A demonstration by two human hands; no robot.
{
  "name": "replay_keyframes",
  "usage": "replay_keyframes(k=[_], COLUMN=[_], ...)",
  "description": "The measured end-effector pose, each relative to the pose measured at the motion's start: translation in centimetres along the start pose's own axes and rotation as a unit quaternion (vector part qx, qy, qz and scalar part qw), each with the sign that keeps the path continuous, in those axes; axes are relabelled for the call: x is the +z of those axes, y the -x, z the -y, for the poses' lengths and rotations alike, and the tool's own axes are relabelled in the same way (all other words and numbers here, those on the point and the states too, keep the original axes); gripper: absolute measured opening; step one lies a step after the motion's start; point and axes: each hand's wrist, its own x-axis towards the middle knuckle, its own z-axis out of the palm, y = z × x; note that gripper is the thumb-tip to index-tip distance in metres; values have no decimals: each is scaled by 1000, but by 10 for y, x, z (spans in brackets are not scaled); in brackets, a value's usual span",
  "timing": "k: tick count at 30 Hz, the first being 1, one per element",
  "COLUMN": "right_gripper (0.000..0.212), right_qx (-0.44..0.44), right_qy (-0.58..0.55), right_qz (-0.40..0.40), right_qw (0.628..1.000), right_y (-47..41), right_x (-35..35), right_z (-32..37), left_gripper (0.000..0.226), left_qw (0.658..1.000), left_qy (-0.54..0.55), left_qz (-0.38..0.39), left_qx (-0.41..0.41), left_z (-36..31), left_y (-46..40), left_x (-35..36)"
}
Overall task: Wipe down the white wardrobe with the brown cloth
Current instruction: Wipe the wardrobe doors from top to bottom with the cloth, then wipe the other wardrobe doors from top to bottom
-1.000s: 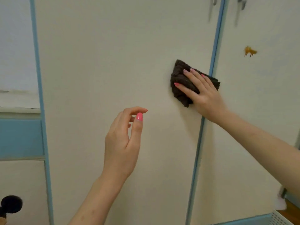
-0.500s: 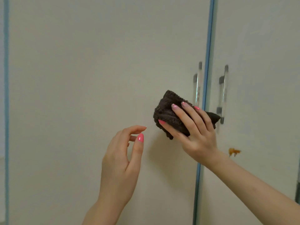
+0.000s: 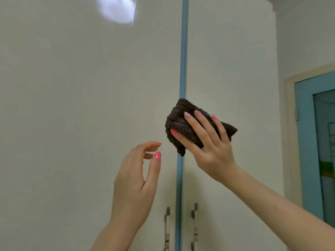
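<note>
Left of the vertical blue seam strip [image 3: 183, 51] of the glossy white wardrobe [image 3: 72, 105], your left hand [image 3: 135, 180] hangs released, fingers loosely curved, holding nothing. Across the strip, your right hand [image 3: 206, 142] presses the crumpled brown terry cloth [image 3: 178, 122] flat-fingered against the wardrobe. Two metal door handles [image 3: 167, 227] flank the strip below. Far right of it stands a blue-framed door [image 3: 306, 142].

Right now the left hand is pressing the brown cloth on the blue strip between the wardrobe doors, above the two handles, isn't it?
Not quite: in the head view it is the right hand that presses the brown cloth on the blue strip between the wardrobe doors, above the two handles. The left hand holds nothing.
</note>
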Motion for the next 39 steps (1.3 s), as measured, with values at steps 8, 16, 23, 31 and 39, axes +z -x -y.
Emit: replay_keyframes(k=[8, 16, 23, 31, 39], right_gripper=[64, 54, 47, 43, 51], right_qx=[-21, -3, 42, 182, 469], right_qy=[6, 33, 58, -21, -140], right_qz=[-4, 9, 18, 3, 121], right_qw=[1000, 999, 997, 983, 864], right_y=[-47, -50, -57, -113, -175], right_x=[5, 30, 74, 126, 189], right_z=[-74, -109, -163, -248, -275], left_gripper=[25, 21, 26, 23, 27], left_qw=[998, 993, 984, 972, 970], left_qy=[17, 27, -13, -86, -133], left_qz=[-18, -33, -57, -75, -63], left_qx=[53, 107, 168, 204, 193], left_z=[-55, -61, -52, -61, -47], left_y=[-75, -118, -167, -253, -267], left_x=[19, 57, 83, 89, 91])
